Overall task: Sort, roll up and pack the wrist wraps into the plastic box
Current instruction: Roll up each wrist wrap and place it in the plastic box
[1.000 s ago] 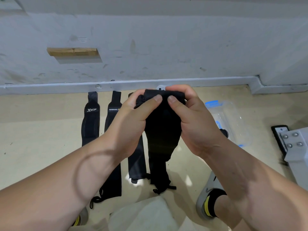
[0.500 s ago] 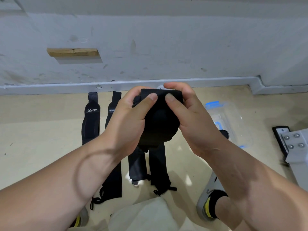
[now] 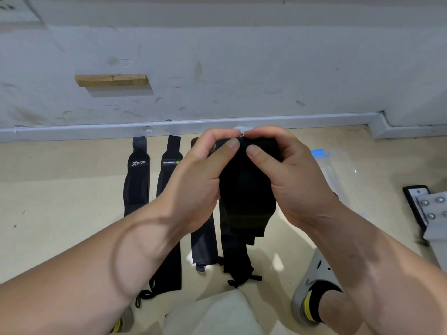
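Held wrap: the black held wrap (image 3: pixel 246 189) is up in the air in front of us, over the floor. Its top end is bunched between both hands and the loose tail hangs down below them.
Left hand: our left hand (image 3: pixel 200 180) grips the top-left of it, with the fingers curled over the far edge and the thumb pressed on the near side.
Right hand: our right hand (image 3: pixel 287 180) does the same on the right, thumb on the front and fingers wrapped over the top. The 2 thumb tips sit just beside each other.
Wraps on the floor: 4 lie flat in a row, pointing at the wall. From the left there's the XTEP wrap (image 3: pixel 136 180) with its white logo, then the 2nd wrap (image 3: pixel 170 165) with a small label. The greyish 3rd wrap (image 3: pixel 203 243) is partly hidden by our left wrist, and the 4th wrap (image 3: pixel 235 259) is mostly behind the hanging tail.
Plastic box: the clear plastic box (image 3: pixel 343 175) with a blue clip is on the floor just right of our right hand, partly hidden by it. We can't tell what's in it.
Floor: the floor (image 3: pixel 60 201) is beige and runs up to a grey baseboard (image 3: pixel 84 130).
Wall: the wall (image 3: pixel 242 68) is scuffed white, with a wood strip (image 3: pixel 111 80) on it.
Right edge: a metal bracket (image 3: pixel 433 213) with bolts.
Bottom: a grey shoe (image 3: pixel 312 286), near our right forearm.
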